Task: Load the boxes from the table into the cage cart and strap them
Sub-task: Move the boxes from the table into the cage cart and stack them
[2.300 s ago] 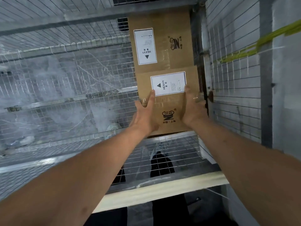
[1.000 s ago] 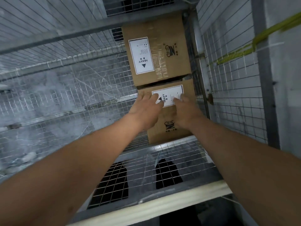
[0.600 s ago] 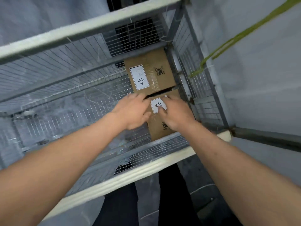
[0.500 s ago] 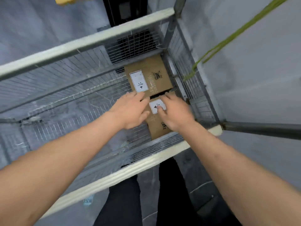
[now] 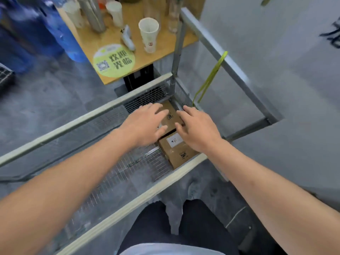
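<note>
- The cage cart (image 5: 103,111), a wire-mesh frame with pale top rails, is being viewed from above; its mesh floor is being crossed by both forearms.
- A wooden table (image 5: 160,52) is being seen beyond the cart's far rail, with a round green sticker (image 5: 114,60) lying at its near corner and a paper cup (image 5: 149,34) standing just behind it.
- The far box (image 5: 170,115), brown cardboard, is lying in the cart's right far corner; it is being partly covered by both hands.
- The near box (image 5: 181,153), with a white label on its top, is lying just in front of the far box, against the cart's near rail.
- A green strap (image 5: 211,78) is being left hanging from the right top rail down toward the corner beside the boxes.
- The left hand (image 5: 147,124) is being held flat with fingers spread and straight above the far box; contact cannot be told.
- The right hand (image 5: 197,129) is being held likewise, fingers apart and extended over both boxes, nothing being gripped.
</note>
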Tool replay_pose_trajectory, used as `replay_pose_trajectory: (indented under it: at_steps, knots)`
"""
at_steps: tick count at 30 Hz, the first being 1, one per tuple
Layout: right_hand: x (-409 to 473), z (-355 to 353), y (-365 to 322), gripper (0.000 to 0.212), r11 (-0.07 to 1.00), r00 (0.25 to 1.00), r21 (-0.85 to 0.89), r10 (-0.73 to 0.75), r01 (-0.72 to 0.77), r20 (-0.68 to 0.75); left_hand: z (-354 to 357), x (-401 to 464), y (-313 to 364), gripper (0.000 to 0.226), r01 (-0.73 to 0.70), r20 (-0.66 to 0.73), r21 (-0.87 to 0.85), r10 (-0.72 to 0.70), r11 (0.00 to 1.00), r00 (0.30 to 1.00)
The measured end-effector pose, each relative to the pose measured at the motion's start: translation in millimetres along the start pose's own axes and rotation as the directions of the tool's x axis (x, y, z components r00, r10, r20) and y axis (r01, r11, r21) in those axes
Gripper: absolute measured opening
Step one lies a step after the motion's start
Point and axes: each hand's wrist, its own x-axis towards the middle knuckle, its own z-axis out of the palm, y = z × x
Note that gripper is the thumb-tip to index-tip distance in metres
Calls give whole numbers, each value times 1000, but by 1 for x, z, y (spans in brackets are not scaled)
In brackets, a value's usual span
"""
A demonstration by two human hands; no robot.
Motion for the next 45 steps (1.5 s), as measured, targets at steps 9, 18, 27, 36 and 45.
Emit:
replay_pose_trajectory:
  at_steps: [9, 18, 27, 36, 45]
  knots:
    - [-70, -117, 16, 55, 1000, 983, -7, 9, -10, -185, -96, -19, 66, 62, -67, -210, 49, 76, 997, 975]
    - [-137, -171, 58, 53, 998, 946, 9, 63, -63, -319, -146, -9, 145, 64, -130, -334, 50, 140, 990, 932]
    - [-187, -184, 87, 57, 943, 845, 112, 332, -315, -420, -177, 26, 203, 62, -417, -321, 144, 441, 898, 838]
    - [-251, -164, 82, 57, 717, 586, 321, 694, -619, -418, -181, 54, 266, 63, -733, -159, 173, 753, 658, 638]
    - [-351, -138, 45, 56, 429, 262, 420, 878, -800, -400, -164, 18, 362, 61, -930, -44, 135, 940, 342, 339]
